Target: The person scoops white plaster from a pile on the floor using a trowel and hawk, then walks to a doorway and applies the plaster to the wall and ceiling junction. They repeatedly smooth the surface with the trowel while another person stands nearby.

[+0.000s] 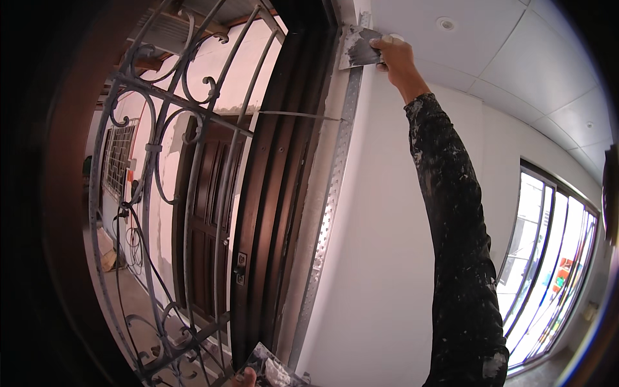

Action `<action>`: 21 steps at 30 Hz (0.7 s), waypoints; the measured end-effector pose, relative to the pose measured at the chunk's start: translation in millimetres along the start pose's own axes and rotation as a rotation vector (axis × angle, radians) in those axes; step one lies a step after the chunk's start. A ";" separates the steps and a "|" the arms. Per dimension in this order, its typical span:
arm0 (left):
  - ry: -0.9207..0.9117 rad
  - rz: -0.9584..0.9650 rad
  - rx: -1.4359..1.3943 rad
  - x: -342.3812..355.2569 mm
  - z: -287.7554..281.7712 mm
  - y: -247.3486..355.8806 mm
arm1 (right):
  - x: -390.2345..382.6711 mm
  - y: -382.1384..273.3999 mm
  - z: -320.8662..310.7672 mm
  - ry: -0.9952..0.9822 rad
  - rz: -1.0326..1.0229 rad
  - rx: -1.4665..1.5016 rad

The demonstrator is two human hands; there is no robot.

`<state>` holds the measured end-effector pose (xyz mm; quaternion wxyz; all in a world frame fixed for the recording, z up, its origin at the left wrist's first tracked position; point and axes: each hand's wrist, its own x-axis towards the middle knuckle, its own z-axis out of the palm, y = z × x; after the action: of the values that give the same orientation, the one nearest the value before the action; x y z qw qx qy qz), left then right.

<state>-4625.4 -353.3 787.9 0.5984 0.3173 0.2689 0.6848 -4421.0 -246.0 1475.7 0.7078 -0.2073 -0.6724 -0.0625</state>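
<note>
The right hand [396, 59] holds a smeared scraper [358, 49] by the metal strip [331, 197], the left hand [245, 378] (mostly cut off) a flat plate [260, 355].

Wide flat scraper [358, 50], grey metal, white-smeared, raised high in right fingers [380, 46], blade across upper end of perforated metal strip [336, 171], contact unclear; second flat metal blade [262, 358] at bottom edge, tilted, partly cut off, lump of white filler [278, 373] on it, left fingers [248, 377] at its side
</note>
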 end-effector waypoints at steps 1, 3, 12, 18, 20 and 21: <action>0.030 -0.036 -0.047 0.0 -2.6 -2.6 | -0.1 1.1 1.2 0.002 0.001 -0.005; 0.079 -0.084 -0.092 0.4 -6.8 -5.8 | 0.9 1.2 3.5 0.033 0.008 -0.011; 0.151 -0.055 -0.063 9.7 -17.4 -16.7 | 14.1 -2.9 11.3 0.053 0.024 -0.047; 0.127 -0.068 -0.050 7.0 -15.0 -7.8 | 25.8 0.7 15.7 0.104 -0.082 -0.088; 0.114 -0.049 -0.067 3.8 -4.2 -0.9 | 28.7 2.3 15.6 0.121 -0.034 -0.132; 0.202 -0.021 -0.063 1.1 2.9 -0.8 | 29.3 2.7 14.0 0.141 -0.013 -0.161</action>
<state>-4622.8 -352.1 789.4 0.5852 0.2251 0.3096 0.7149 -4430.4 -232.7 1503.9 0.7340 -0.2541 -0.6151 -0.1353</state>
